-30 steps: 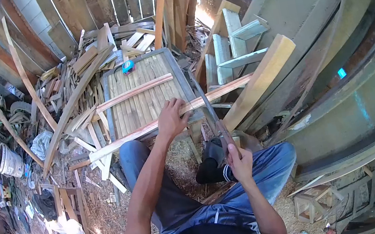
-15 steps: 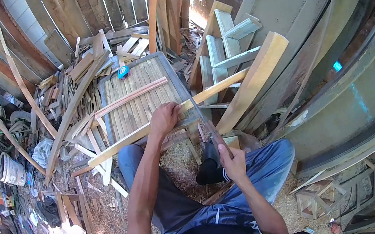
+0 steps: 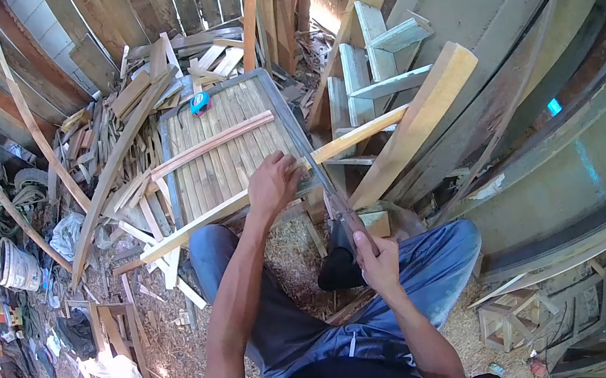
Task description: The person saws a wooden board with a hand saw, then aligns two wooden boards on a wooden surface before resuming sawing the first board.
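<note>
My left hand presses down on a long pale wooden strip, its fingers curled over the far edge. The strip lies slanted across the near end of a slatted wooden panel. In my right hand is the handle of a handsaw. Its blade points away from me and crosses the strip just right of my left hand. A reddish wooden strip and a blue tape measure rest on the panel.
Scrap wood is heaped behind and left of the panel. A thick beam leans at the right, beside a small whitish wooden frame. A white bucket stands far left. Sawdust covers the floor.
The view has tilted slightly, so the panel and wood appear a little higher. Both hands keep their grips, and the saw blade still crosses the strip at about the same place.
</note>
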Demonstrator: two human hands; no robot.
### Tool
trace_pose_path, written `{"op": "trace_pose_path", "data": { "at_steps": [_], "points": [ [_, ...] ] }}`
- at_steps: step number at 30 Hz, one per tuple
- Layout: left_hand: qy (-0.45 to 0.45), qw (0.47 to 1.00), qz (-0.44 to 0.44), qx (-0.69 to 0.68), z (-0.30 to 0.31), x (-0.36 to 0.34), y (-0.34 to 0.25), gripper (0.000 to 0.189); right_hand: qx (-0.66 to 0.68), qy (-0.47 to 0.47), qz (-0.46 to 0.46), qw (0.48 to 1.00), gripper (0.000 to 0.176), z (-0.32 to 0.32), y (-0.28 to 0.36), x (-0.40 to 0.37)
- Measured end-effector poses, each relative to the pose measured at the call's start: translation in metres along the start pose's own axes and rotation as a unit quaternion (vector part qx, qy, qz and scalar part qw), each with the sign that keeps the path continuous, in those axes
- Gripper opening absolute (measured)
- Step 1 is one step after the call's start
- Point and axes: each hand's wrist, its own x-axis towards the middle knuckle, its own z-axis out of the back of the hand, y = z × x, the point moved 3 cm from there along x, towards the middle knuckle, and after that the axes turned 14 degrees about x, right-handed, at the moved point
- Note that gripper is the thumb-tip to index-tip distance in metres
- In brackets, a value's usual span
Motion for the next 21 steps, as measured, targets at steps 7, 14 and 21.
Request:
{"op": "trace_pose_path", "data": {
  "at_steps": [7,14,21],
  "points": [
    [0.010,1.000,0.021,0.006,-0.001,-0.001,-0.001,0.022,0.032,-0.001,0.011,0.999,0.051,-0.002,0.007,-0.004],
    [-0.029,0.999,0.026,0.017,-0.001,-0.004,-0.009,0.022,0.072,-0.013,0.015,0.997,0.048,-0.009,0.019,0.015],
    [-0.040,0.998,0.055,0.010,0.005,-0.003,-0.009,0.026,0.025,0.008,0.042,0.999,0.049,-0.032,-0.003,0.035]
  ]
}}
